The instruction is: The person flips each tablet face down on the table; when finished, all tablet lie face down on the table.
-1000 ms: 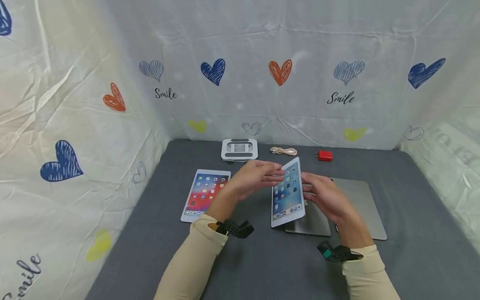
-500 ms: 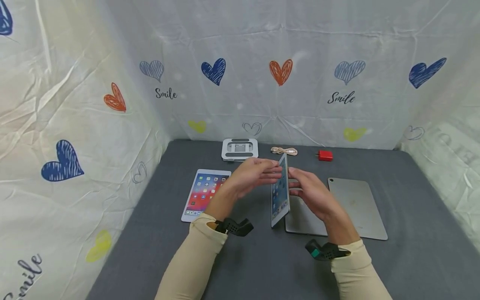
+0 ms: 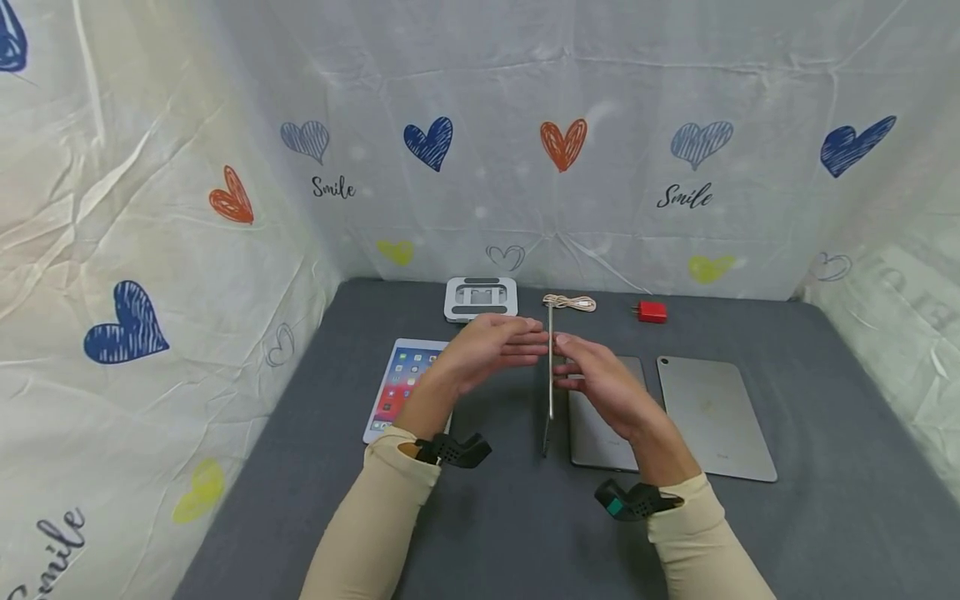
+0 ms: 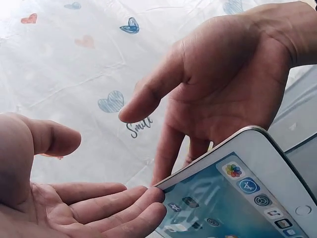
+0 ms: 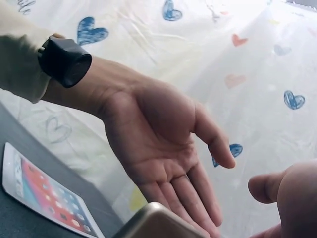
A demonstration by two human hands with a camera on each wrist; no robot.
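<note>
A white-framed tablet with a lit blue screen [image 4: 223, 193] stands on edge between both hands, seen edge-on in the head view. My left hand [image 3: 487, 354] has its fingers extended, their tips at the screen side. On the back side are the outstretched fingers of my right hand [image 3: 611, 392], partly hidden by the tablet in the left wrist view. Both thumbs are raised away from it. Left of the hands lies a second white tablet [image 3: 403, 383], red and blue screen up, partly covered by the left forearm.
Two grey tablets lie back up at the right, one [image 3: 596, 429] under the right hand and another [image 3: 720, 417] beyond it. Along the back edge sit a folded grey-white stand [image 3: 481, 312], a coiled cable [image 3: 570, 302] and a red charger plug [image 3: 651, 312].
The held tablet has turned from showing its screen to edge-on in the head view. My right hand has moved left with it; my left hand has shifted slightly left.
</note>
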